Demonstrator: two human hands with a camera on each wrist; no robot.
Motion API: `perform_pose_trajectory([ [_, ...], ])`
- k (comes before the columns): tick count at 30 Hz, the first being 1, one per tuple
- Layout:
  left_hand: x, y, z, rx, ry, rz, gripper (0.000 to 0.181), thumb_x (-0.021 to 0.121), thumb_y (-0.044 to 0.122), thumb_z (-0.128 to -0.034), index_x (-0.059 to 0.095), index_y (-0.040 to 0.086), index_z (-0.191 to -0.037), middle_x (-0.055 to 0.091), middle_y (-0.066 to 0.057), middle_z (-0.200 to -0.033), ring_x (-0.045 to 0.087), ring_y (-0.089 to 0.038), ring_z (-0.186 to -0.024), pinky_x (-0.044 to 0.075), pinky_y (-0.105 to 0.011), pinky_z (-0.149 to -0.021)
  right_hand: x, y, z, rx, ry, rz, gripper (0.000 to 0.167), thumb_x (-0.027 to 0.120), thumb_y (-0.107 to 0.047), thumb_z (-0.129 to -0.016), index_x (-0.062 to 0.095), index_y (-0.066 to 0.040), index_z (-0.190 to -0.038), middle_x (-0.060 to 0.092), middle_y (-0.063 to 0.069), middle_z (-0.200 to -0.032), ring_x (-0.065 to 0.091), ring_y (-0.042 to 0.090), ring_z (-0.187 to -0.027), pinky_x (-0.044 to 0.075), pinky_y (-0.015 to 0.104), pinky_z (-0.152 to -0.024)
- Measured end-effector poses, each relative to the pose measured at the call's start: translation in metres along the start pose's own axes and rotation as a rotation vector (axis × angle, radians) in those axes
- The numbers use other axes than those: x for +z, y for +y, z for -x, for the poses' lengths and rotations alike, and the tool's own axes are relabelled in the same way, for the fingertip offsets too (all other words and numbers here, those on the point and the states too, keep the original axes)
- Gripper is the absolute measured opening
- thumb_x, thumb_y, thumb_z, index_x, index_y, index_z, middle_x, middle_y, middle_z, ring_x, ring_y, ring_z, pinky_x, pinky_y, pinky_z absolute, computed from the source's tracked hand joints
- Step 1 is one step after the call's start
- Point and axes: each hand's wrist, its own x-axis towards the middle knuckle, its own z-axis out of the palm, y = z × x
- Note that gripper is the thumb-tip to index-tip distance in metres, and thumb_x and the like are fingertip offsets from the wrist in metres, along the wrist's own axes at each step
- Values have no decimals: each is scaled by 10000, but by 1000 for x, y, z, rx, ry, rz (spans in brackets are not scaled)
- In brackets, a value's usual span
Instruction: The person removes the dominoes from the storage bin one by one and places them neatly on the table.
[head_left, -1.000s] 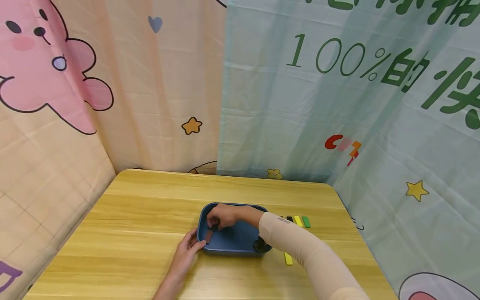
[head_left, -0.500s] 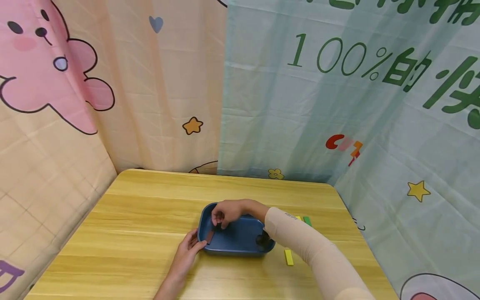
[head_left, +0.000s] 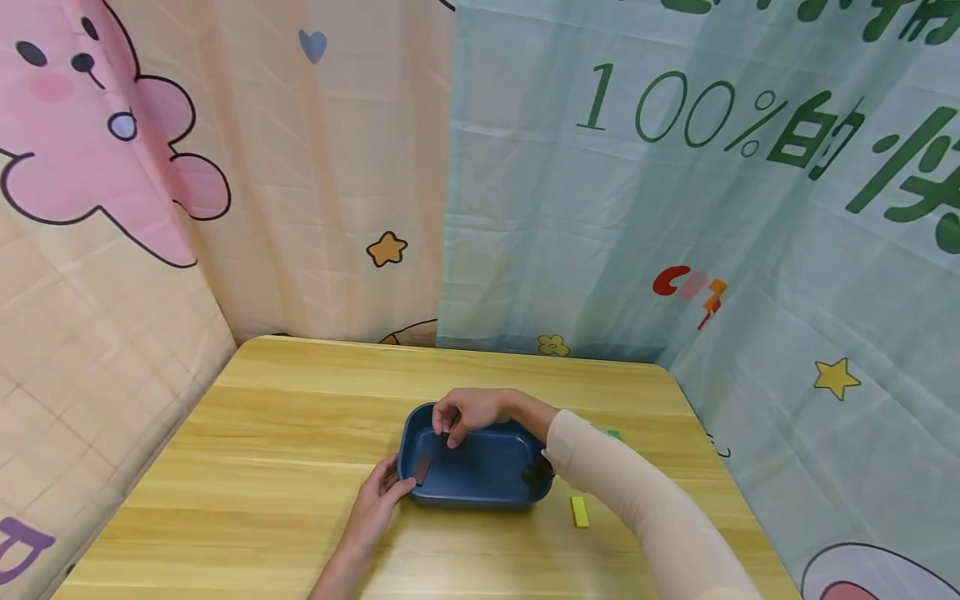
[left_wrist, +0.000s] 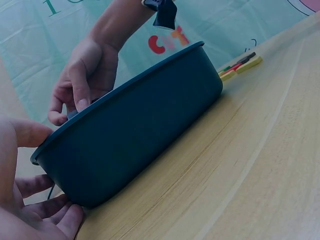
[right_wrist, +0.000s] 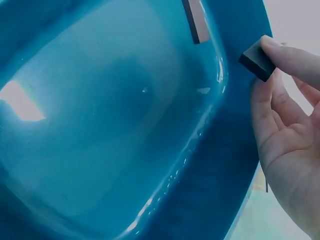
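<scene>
A blue plastic basin (head_left: 480, 492) stands on the wooden table. My left hand (head_left: 377, 493) grips its left end, with the thumb at the rim and the fingers against the outer wall, as the left wrist view shows. Over the basin's back left part, my right hand (head_left: 474, 410) pinches a small black block (right_wrist: 257, 59) between thumb and fingers, held above the basin's floor. Inside at the left end lies a brown block (head_left: 423, 471), which also shows in the right wrist view.
Right of the basin lies a yellow block (head_left: 580, 512). A green block (head_left: 615, 434) peeks out behind the right sleeve (head_left: 637, 500). Several coloured blocks (left_wrist: 245, 64) lie past the basin in the left wrist view. Printed curtains (head_left: 555, 208) hang beyond the table (head_left: 255, 450).
My right hand has lifted the black block away from beside the brown one, moving back and slightly right. My left hand keeps its hold on the basin.
</scene>
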Motion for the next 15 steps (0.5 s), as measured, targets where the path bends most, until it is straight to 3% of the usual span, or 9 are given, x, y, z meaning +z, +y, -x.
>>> perform_pose_trajectory([
  [9,1,3,1,-12,3,-18,541,632,105,-1014,443,-84,-1485,470,-278,-1484,448,-447,-1370,383,-539,-1136,1,1,14,-12,79,-74,159,694,108,-922,627,80,-1063,580,20,-834,539,164,-770,507,265,-708],
  [15,0,3,1,-21,3,-26,550,629,108,-1015,433,-85,-1491,458,-287,-1494,435,-462,-1382,371,-548,-1142,5,3,20,-32,148,-88,146,713,84,-922,643,-1,-1016,579,14,-834,546,165,-777,515,274,-717],
])
